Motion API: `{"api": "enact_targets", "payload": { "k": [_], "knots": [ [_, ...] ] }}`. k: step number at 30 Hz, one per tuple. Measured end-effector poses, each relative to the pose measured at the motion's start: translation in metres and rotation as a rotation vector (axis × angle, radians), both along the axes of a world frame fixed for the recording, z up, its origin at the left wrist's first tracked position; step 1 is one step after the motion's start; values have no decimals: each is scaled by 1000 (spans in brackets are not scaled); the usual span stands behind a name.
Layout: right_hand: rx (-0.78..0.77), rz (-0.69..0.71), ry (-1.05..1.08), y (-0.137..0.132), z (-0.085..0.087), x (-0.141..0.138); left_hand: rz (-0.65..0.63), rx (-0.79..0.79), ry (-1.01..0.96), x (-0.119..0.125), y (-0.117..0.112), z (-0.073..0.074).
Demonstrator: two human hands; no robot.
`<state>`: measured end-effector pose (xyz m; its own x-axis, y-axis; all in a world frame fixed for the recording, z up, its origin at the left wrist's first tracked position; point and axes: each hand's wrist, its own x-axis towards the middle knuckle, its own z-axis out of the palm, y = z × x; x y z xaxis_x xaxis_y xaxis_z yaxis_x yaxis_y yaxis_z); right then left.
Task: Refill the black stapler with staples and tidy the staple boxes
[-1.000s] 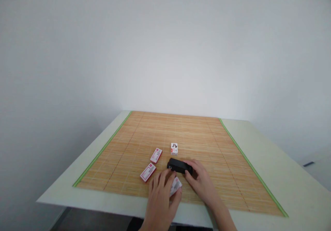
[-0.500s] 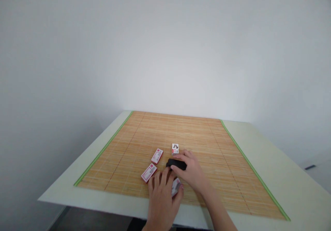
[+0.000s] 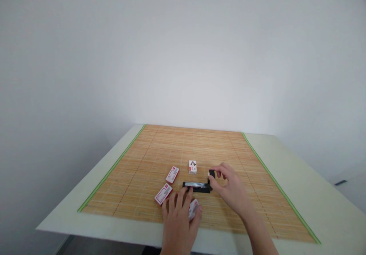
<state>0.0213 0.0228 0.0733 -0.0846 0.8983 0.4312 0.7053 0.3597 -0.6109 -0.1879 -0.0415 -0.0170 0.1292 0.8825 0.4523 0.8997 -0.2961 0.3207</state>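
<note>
A black stapler (image 3: 196, 189) lies on the mat, its top swung up at the right end and its metal magazine showing. My right hand (image 3: 228, 186) pinches the raised top between thumb and fingers. My left hand (image 3: 179, 218) lies flat with fingers spread, and its fingertips reach the near left side of the stapler base. Partly covered by that hand, a small white box (image 3: 193, 208) sits between thumb and forefinger; whether it is gripped is unclear. Two red-and-white boxes, a nearer one (image 3: 163, 193) and a farther one (image 3: 172, 174), lie to the left.
A small white box with a dark stapler picture (image 3: 192, 166) stands beyond the stapler. Under everything is a bamboo mat (image 3: 183, 144) with green edging on a pale table (image 3: 288, 159). A white wall (image 3: 183, 56) rises behind the table's far edge.
The stapler's top has swung up and to the right in my right hand, exposing the magazine. My left hand stays by the base. The whole view has shifted slightly.
</note>
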Motion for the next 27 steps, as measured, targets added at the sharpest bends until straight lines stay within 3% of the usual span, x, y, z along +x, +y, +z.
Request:
{"api": "enact_targets", "payload": {
  "k": [4,7,10,13,16,18,20,21,23,25,27],
  "knots": [
    [-177,-122,230,-12,-31,42,-15,-29,-33,0,0,0],
    [-215,-179,354,-16,-61,62,-21,-44,-52,0,0,2],
    [-236,-189,388,-19,-78,71,-45,-54,-83,-2,0,0],
    [-242,-202,389,-26,-78,74,-53,-42,-169,-9,-2,-5],
    [-180,-368,417,-42,-68,73,-75,-33,-225,-21,-6,-9],
    [-88,-503,527,-54,-61,65,-120,-63,-211,-29,-9,-7],
    [-94,-511,744,-64,-58,52,-182,-130,-190,-37,-10,-1],
    [-190,-437,868,-68,-57,43,-215,-167,-186,-40,-8,3],
    [-536,-189,1050,-73,-58,25,-280,-230,-190,-42,-2,12],
    [-895,45,1107,-75,-61,8,-347,-278,-203,-42,7,19],
    [-1097,160,1117,-77,-66,-2,-407,-314,-220,-40,16,23]
  ]
}}
